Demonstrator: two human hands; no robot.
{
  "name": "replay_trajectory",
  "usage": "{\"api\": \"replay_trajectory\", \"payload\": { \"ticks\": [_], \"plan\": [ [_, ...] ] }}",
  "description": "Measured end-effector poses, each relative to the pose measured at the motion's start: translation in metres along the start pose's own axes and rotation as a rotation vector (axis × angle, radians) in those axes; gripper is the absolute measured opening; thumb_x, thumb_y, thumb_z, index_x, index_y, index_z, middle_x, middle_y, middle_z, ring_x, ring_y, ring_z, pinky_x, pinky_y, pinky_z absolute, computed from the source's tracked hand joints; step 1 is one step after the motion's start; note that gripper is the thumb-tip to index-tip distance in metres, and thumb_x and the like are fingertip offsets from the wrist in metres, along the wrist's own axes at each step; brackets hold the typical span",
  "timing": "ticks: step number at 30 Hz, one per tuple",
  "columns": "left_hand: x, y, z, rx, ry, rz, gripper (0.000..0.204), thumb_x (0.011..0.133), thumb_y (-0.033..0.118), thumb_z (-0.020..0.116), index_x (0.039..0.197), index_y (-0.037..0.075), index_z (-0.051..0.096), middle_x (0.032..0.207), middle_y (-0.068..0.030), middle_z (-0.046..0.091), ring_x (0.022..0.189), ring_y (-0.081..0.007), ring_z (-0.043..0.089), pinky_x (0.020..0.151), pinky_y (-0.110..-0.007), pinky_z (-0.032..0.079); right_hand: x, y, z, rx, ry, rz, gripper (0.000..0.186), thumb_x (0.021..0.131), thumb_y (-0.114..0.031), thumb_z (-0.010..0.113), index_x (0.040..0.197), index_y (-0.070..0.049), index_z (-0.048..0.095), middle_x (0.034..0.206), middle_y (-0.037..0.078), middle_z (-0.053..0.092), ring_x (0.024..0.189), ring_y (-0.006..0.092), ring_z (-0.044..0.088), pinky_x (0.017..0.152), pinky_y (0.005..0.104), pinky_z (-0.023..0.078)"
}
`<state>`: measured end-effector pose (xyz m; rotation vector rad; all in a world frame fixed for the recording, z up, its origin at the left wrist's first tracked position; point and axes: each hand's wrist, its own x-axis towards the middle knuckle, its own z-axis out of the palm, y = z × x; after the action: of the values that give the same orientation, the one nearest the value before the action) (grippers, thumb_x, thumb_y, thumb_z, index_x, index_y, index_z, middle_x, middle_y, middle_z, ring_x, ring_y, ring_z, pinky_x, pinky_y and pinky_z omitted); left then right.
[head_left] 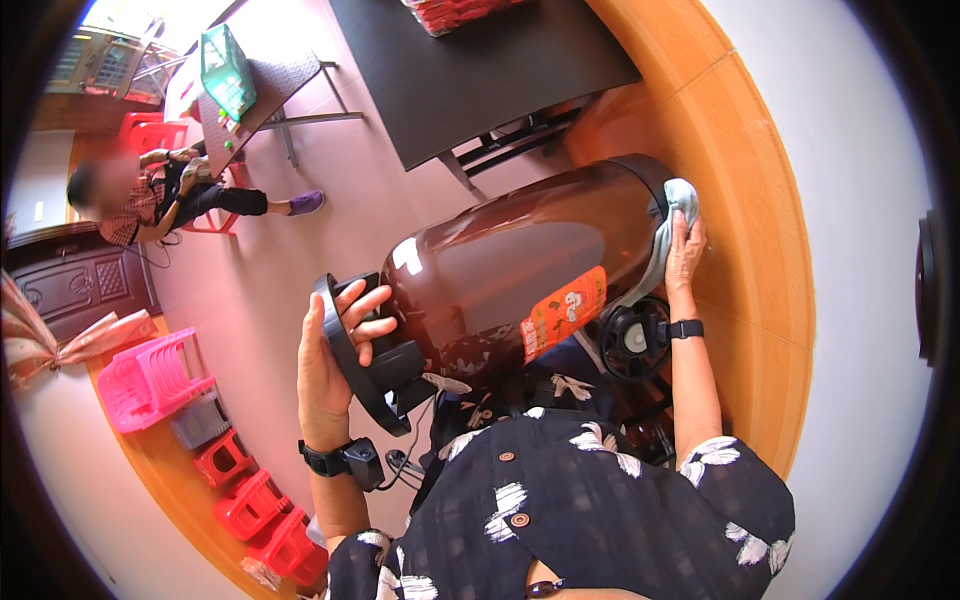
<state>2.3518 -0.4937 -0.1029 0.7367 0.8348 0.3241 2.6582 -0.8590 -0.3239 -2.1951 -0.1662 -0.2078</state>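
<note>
A big, glossy brown barrel-shaped container [500, 250] lies tilted on its side across my front. It has a black rim at its right end and an orange cartoon label [565, 312] on its side. At the left end, my left hand [335, 360] is closed round its black ring-shaped base [345, 345], fingers hooked through the openings. My right hand [684, 245] presses a pale blue-green cloth [680, 197] against the container's right end. Part of that cloth hangs down along the edge. What supports the container underneath is hidden.
A black wheel-like round part [635, 338] sits by my right wrist. Ahead stands a dark table [470, 80], close to the orange-tiled wall [740, 200]. Red plastic stools [255, 505] and a pink stack [155, 380] line the left wall. Another person [150, 200] sits far left by a smaller table [270, 85].
</note>
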Motion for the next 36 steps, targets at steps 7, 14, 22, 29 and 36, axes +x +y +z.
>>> {"api": "replay_trajectory", "payload": {
  "ticks": [7,14,22,29,36],
  "plan": [
    [-0.02,-0.001,0.04,0.117,0.061,-0.029,0.019,0.096,0.02,0.048,0.08,0.009,0.046,0.053,0.002,0.039,0.042,-0.0079,0.037,0.042,-0.022,0.033,-0.05,0.003,0.004,0.424,0.148,0.429,0.055,0.094,-0.039,0.056,0.131,0.0,0.043,0.128,0.013,0.051,0.116,0.0239,0.049,0.1,0.0373,0.036],
    [-0.056,-0.002,0.064,0.277,-0.382,-0.093,0.017,0.083,-0.001,0.059,0.087,0.002,0.043,0.058,-0.0094,0.053,0.048,-0.0169,0.055,0.047,-0.027,0.047,-0.077,-0.06,-0.009,0.636,0.156,0.584,0.047,0.097,-0.025,0.053,0.136,-0.005,0.038,0.13,0.008,0.049,0.116,0.0188,0.049,0.099,0.0325,0.038],
    [-0.042,-0.019,0.059,0.663,-0.498,0.044,0.017,0.076,-0.008,0.064,0.079,-0.001,0.049,0.061,-0.0092,0.058,0.052,-0.0152,0.059,0.048,-0.026,0.047,-0.085,-0.23,-0.031,0.197,-0.246,-0.553,0.039,0.072,-0.026,0.073,0.105,-0.009,0.064,0.129,0.013,0.05,0.113,0.0305,0.047,0.091,0.0441,0.04],
    [-0.044,-0.021,0.049,0.771,-0.353,0.153,0.006,0.074,0.0,0.053,0.074,-0.002,0.048,0.051,-0.0139,0.056,0.043,-0.016,0.054,0.043,-0.025,0.043,-0.079,-0.281,0.004,0.327,-0.242,-0.663,0.023,0.074,-0.027,0.065,0.092,-0.015,0.058,0.129,0.007,0.052,0.116,0.0277,0.046,0.093,0.0445,0.034],
    [-0.041,-0.032,0.01,0.804,-0.312,0.215,0.014,0.085,0.009,0.05,0.075,0.0,0.045,0.05,-0.0148,0.055,0.039,-0.0179,0.053,0.04,-0.026,0.043,-0.01,-0.136,0.05,0.051,0.037,-0.419,0.024,0.083,-0.033,0.06,0.094,-0.013,0.066,0.113,0.009,0.061,0.105,0.0302,0.054,0.087,0.0455,0.042]
  ]
}}
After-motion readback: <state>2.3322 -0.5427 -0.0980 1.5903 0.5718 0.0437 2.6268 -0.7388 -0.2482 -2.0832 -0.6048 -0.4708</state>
